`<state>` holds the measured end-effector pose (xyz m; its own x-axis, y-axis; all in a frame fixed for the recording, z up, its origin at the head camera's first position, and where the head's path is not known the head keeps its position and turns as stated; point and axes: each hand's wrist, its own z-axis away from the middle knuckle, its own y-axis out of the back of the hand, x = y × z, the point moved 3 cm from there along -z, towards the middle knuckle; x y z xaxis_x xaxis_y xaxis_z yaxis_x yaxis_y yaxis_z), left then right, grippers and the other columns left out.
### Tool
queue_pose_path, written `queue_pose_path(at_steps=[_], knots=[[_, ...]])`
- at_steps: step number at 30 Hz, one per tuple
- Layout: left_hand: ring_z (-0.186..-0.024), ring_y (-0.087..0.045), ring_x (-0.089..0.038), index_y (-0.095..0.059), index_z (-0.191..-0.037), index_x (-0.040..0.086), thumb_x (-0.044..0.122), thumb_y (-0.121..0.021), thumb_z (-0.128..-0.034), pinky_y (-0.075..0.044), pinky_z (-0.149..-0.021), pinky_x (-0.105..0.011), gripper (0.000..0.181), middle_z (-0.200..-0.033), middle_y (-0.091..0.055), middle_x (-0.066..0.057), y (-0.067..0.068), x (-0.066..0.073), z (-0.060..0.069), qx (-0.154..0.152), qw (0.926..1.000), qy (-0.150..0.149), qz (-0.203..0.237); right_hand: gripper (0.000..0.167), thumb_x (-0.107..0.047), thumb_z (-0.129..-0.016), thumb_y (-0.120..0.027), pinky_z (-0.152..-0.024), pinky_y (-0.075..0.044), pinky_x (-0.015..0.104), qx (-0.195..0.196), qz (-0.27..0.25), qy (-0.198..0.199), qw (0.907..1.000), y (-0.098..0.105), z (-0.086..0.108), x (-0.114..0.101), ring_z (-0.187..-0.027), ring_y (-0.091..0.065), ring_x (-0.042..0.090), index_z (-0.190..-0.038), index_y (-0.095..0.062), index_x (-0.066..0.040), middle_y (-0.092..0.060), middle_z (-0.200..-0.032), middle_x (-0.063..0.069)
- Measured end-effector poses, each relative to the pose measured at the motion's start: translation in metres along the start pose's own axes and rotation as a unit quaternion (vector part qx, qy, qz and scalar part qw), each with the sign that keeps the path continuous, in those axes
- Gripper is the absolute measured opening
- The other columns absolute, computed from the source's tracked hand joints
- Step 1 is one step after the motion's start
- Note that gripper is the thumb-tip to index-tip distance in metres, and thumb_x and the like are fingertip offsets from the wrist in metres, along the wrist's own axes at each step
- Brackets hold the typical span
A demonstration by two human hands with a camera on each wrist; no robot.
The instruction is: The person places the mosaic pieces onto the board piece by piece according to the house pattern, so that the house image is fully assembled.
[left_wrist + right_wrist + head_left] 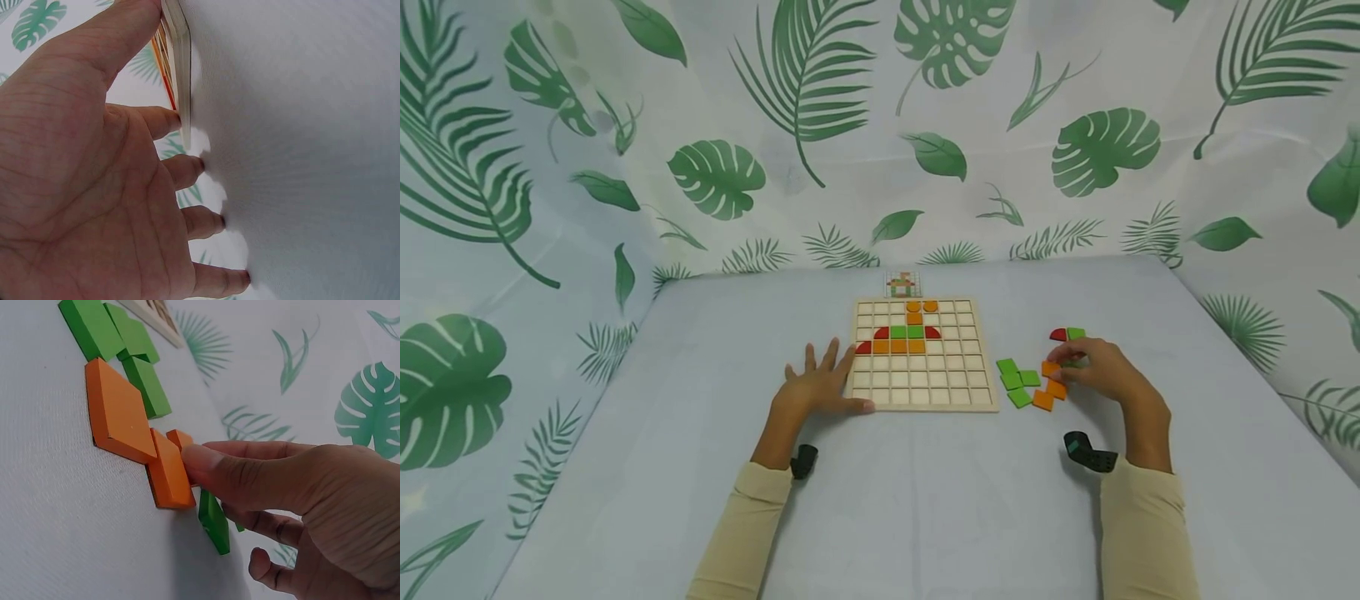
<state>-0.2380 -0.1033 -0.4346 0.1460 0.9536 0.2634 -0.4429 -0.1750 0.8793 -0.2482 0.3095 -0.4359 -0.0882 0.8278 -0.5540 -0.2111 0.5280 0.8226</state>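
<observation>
My left hand [816, 390] lies with fingers spread at the left front corner of a wooden grid board [925, 400]. Its thumb and index finger touch the board's edge; the other fingertips rest on the table. Red, green and orange tiles sit in the board's upper cells, among them an orange square [914, 318] and a red quarter-round [932, 332]. Right of the board, my right hand [1101, 368] pinches an orange square tile [179, 438] between thumb and index finger. Two more orange squares [122, 415] lie beside it, partly touching.
Several green square tiles [1009, 380] lie between the board and my right hand. Beyond that hand are a red tile [1057, 334] and a green tile [1076, 333]. A small pattern card [902, 284] stands behind the board. Leaf-printed cloth [850, 208] surrounds the table.
</observation>
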Motion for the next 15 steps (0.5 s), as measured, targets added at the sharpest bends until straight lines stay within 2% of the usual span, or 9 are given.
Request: queue_pose_path(at_steps=[9,15], knots=[[-0.148,0.012,-0.047,-0.006,-0.159,0.025,0.068,-0.062,-0.0821,-0.007,-0.111,-0.074,0.104,-0.166,0.006,-0.009,-0.0004,-0.0008,-0.0012,-0.002,1.0000,-0.002,0.000,0.027,-0.014,-0.088,-0.073,-0.094,-0.044,0.059,0.020,0.019,0.019,0.9994,-0.0016,-0.0032,-0.0029,-0.102,-0.055,0.039,-0.107,-0.068,0.003,-0.067,-0.107,0.023],[-0.148,0.011,-0.047,-0.007,-0.159,0.024,0.067,-0.063,-0.0821,-0.008,-0.111,-0.074,0.104,-0.166,0.006,-0.010,0.0005,0.0002,0.0003,-0.001,1.0000,-0.001,0.002,0.027,-0.012,-0.086,-0.073,-0.093,-0.044,0.059,0.018,0.027,0.022,0.9992,-0.0016,-0.0052,-0.0039,-0.101,-0.054,0.038,-0.107,-0.068,0.004,-0.067,-0.106,0.024]])
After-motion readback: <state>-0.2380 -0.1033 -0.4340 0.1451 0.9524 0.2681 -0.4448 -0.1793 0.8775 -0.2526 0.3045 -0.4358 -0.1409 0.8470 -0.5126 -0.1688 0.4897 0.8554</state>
